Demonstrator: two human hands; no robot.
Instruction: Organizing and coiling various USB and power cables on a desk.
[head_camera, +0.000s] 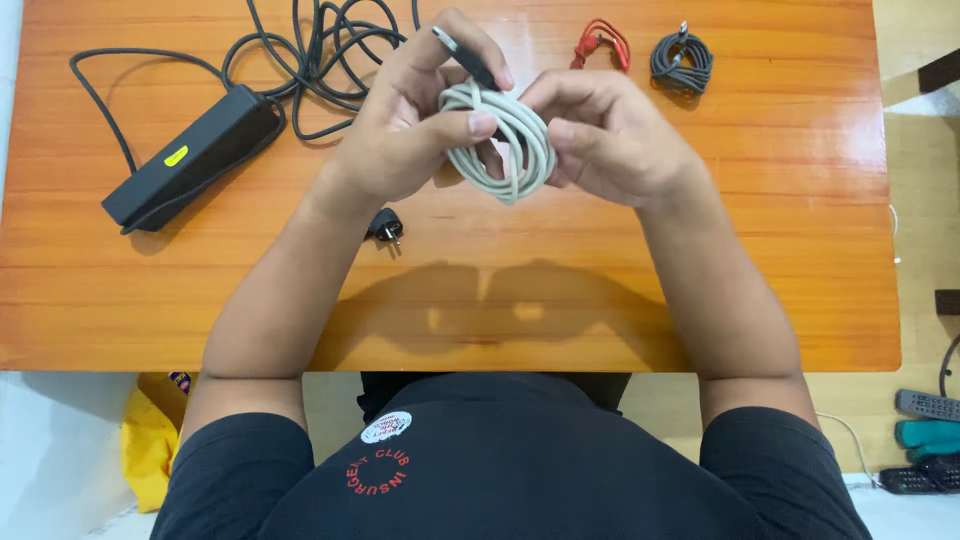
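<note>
I see both hands above the counter (120, 300): left hand (405, 125) and right hand (610, 135) pinching a coiled white cable (510, 140), its dark plug (465, 55) apparently between left fingers (480, 45).

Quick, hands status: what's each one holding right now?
Left hand: closed on the coiled white cable, thumb pressed across the loops, dark plug end sticking up between the fingers.
Right hand: closed, fingers pinching the same coil from the other side.

- Two hands: left hand (405, 125), right hand (605, 135)
- One white cable coil (505, 135)
- One black power adapter (190, 155)
- One red cable bundle (602, 43)
- One grey cable bundle (682, 60)
- One wooden table (780, 250)
</note>
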